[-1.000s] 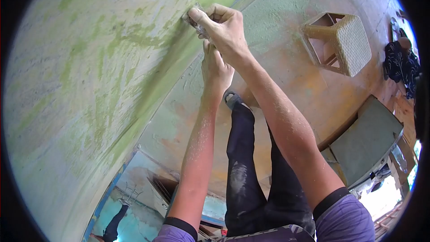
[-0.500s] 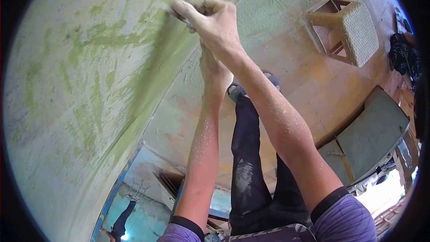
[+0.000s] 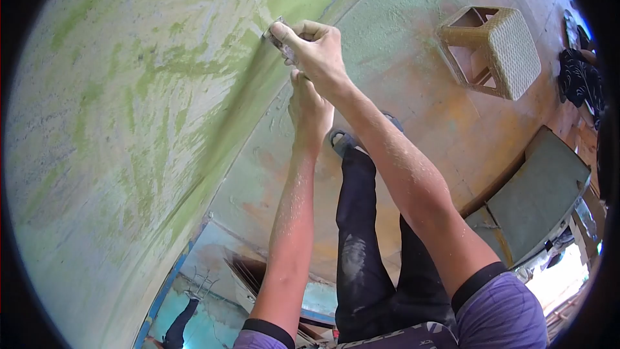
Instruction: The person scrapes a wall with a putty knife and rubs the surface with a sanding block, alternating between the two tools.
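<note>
My right hand [image 3: 318, 55] is closed around a flat metal scraper blade [image 3: 282, 44], which is dusted white and whose edge meets the green wall [image 3: 187, 84]. My thumb presses on the blade's face. Just below it, my left hand [image 3: 311, 108] is curled with its thumb up, close under the right hand. Its fingers are mostly hidden, and what they hold does not show. Pale patches and scrape streaks cover the wall's green paint. White flakes stick to both forearms.
A woven-pattern plastic stool [image 3: 513, 52] lies tipped on the dusty floor [image 3: 420, 84]. A grey-green panel-like piece of furniture [image 3: 539, 194] stands at the right. Dark cloth [image 3: 579, 77] lies at the far right. At lower left, another person's dark-clothed leg [image 3: 179, 323] shows.
Both hands have come down along the wall and slightly right in view, the right with the scraper blade. The blade shows more plainly now. The view has shifted a little.
</note>
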### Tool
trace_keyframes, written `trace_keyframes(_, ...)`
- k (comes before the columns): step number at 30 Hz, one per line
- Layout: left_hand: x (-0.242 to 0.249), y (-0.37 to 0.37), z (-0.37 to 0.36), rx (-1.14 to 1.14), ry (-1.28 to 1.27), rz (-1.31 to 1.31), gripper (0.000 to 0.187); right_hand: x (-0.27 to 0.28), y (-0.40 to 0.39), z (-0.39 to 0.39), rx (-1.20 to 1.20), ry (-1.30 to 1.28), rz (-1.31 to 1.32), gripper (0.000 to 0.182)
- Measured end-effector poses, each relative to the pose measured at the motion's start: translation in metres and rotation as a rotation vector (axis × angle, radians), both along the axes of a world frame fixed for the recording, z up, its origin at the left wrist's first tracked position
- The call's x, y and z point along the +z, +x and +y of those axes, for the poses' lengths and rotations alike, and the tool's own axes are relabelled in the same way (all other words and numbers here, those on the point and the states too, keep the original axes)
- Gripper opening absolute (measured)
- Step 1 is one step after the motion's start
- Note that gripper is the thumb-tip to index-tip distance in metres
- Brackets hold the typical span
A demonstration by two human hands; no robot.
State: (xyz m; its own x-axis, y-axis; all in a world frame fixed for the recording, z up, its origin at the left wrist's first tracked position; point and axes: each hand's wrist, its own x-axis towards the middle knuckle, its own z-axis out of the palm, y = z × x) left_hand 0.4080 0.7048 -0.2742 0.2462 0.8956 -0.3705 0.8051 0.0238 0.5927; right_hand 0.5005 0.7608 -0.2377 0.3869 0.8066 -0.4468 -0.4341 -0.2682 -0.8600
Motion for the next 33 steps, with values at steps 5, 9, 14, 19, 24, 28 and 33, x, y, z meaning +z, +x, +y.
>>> trace_keyframes(5, 0.023, 0.023, 0.007, 0.048, 0.174, -0.135, 0.040, 0.053, 0.022, 0.010, -0.053, 0.097, -0.046, 0.042)
trace_keyframes(9, -0.017, 0.019, 0.014, -0.018, 0.130, 0.051, 0.038, 0.016, 0.015, 0.008, -0.043, 0.088, -0.066, 0.041)
trace_keyframes(14, -0.014, 0.003, 0.010, -0.116, 0.291, 0.158, 0.032, -0.007, 0.011, 0.007, -0.054, 0.077, -0.058, 0.038)
trace_keyframes(19, 0.005, 0.013, 0.014, -0.100, 0.267, 0.071, 0.036, 0.033, 0.020, 0.010, -0.111, 0.097, -0.075, 0.040)
trace_keyframes(24, -0.008, 0.010, 0.007, -0.105, 0.187, 0.082, 0.042, 0.001, 0.009, 0.006, -0.110, 0.047, -0.037, 0.036)
trace_keyframes(28, 0.022, 0.009, 0.003, -0.037, 0.083, -0.011, 0.044, 0.062, 0.015, 0.011, -0.229, 0.090, -0.121, 0.040)
trace_keyframes(33, -0.041, -0.008, -0.009, -0.123, 0.146, 0.091, 0.062, -0.005, -0.001, 0.003, -0.150, 0.009, -0.084, 0.039)
